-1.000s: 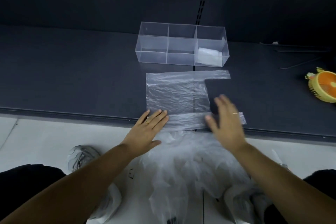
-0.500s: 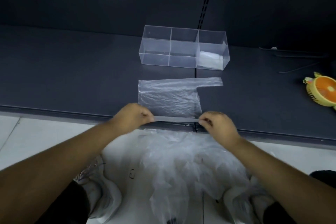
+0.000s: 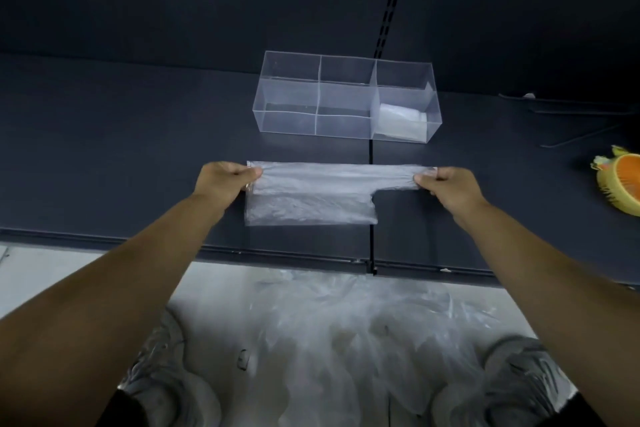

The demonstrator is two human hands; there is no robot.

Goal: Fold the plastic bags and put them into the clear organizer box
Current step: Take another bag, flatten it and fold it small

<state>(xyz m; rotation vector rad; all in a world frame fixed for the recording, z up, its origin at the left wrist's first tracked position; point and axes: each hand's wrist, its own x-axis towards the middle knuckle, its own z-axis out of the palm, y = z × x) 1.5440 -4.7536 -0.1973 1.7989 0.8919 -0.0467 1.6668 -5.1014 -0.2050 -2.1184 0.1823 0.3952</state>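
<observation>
A clear plastic bag [image 3: 311,198] lies folded lengthwise on the dark table [image 3: 121,156]. My left hand [image 3: 221,180] pinches its left end. My right hand [image 3: 446,184] pinches the end of its handle strip on the right. The folded edge lies over the bag's far edge, stretched between both hands. Behind the bag stands the clear organizer box [image 3: 346,97] with several compartments. A folded white bag [image 3: 401,121] sits in the box's front right compartment.
A pile of loose clear plastic bags [image 3: 346,340] lies on the pale floor between my shoes, below the table's front edge. An orange and yellow round object [image 3: 620,184] sits at the table's right edge. Thin dark rods [image 3: 571,140] lie at the far right.
Both hands went from resting on the bag's near edge to pinching it, then carried that edge away from me onto the far edge, halving the bag's depth.
</observation>
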